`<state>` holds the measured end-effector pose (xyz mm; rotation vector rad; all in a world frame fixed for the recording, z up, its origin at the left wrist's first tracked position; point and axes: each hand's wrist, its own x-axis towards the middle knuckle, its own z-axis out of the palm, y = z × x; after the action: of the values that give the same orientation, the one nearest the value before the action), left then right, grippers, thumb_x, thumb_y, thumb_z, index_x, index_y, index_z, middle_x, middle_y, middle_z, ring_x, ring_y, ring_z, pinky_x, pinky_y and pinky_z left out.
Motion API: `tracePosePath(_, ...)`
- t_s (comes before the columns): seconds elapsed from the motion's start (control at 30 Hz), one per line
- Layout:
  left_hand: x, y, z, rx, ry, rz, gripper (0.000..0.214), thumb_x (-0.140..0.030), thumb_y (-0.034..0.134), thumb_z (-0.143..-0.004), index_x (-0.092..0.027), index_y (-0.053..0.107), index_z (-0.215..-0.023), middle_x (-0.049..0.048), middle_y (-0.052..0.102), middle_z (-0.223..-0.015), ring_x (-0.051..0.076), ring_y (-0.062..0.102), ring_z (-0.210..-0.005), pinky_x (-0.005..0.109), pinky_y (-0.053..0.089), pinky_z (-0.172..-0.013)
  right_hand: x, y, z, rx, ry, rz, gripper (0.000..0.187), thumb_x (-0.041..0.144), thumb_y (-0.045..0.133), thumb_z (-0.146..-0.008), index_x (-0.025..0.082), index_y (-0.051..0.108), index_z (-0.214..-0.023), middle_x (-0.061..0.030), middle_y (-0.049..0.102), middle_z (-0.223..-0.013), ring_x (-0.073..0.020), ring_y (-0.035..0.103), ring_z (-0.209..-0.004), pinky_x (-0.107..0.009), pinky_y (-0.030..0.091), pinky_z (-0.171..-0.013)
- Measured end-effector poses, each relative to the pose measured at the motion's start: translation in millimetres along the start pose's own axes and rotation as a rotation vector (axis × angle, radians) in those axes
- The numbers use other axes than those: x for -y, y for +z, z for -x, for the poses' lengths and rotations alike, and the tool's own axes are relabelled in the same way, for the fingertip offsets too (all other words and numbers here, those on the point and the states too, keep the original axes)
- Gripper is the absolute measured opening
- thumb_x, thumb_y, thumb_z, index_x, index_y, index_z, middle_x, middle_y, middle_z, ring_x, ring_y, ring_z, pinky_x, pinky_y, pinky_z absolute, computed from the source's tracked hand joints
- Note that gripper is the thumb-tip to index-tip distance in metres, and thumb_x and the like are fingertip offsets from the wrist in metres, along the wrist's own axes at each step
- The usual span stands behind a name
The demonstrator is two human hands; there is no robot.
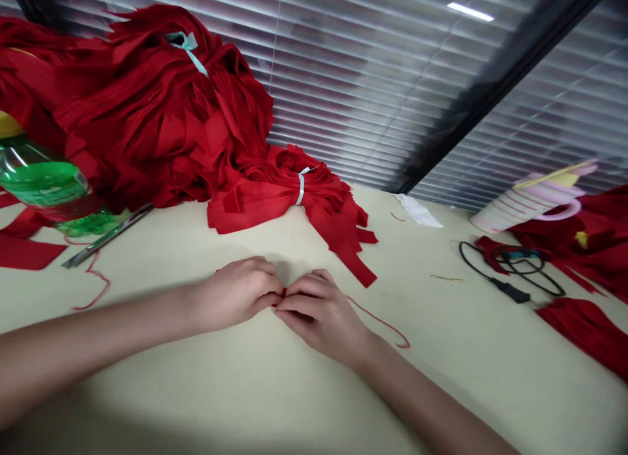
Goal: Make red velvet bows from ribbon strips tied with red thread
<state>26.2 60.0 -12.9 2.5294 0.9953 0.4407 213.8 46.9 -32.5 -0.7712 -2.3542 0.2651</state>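
Note:
My left hand (245, 293) and my right hand (321, 314) meet just above the pale table (235, 389), fingertips almost touching. Both are closed in a pinch on a small piece of red fabric (280, 298), most of which my fingers cover. From beside my right hand a red thread (383, 321) trails across the tabletop and curls at its end. Right behind the hands lies a bundle of red fabric strips (324, 200), tied with a light blue band (301, 187).
A large red fabric heap (161, 115) fills the back left. Near it are a green bottle (44, 180) and a utility knife (108, 236). On the right are a striped cup (524, 203), a black cable (515, 288), a thin gold-coloured tool (446, 278) and more red fabric (589, 331). Blinds (353, 82) stand behind.

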Motion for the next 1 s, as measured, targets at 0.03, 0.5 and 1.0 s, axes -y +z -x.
tracePosePath(0.03, 1.2, -0.2, 0.5, 0.003, 0.004, 0.004, 0.017, -0.018, 0.051, -0.086, -0.018, 0.066, -0.078, 0.0019, 0.06, -0.076, 0.015, 0.056, -0.075, 0.027, 0.044, -0.067, -0.7, 0.5, -0.6, -0.007, 0.001, -0.024, 0.012, 0.017, 0.059, -0.08, 0.021, 0.067, -0.072, 0.0018, 0.065, -0.071, -0.0099, 0.059, -0.067, -0.03, 0.04, -0.073)
tracePosePath(0.5, -6.8, 2.0, 7.9, -0.026, -0.015, -0.169, 0.023, -0.021, 0.045, -0.089, -0.017, 0.065, -0.079, 0.0034, 0.06, -0.076, 0.017, 0.055, -0.072, 0.028, 0.043, -0.061, -4.3, -3.3, -0.6, -0.053, 0.253, -0.204, 0.008, 0.012, 0.059, -0.071, 0.018, 0.064, -0.069, -0.0042, 0.064, -0.08, -0.0128, 0.062, -0.066, -0.024, 0.053, -0.059)
tracePosePath(1.0, -13.9, 1.2, 6.9, 0.032, -0.009, -0.263, 0.021, -0.015, 0.042, -0.089, -0.014, 0.061, -0.082, 0.0053, 0.056, -0.077, 0.018, 0.053, -0.075, 0.031, 0.046, -0.065, -1.1, -7.1, 1.9, 0.088, 0.154, -0.13, 0.013, 0.009, 0.045, -0.081, 0.018, 0.054, -0.081, -0.0065, 0.057, -0.09, -0.0165, 0.056, -0.083, -0.032, 0.049, -0.075)
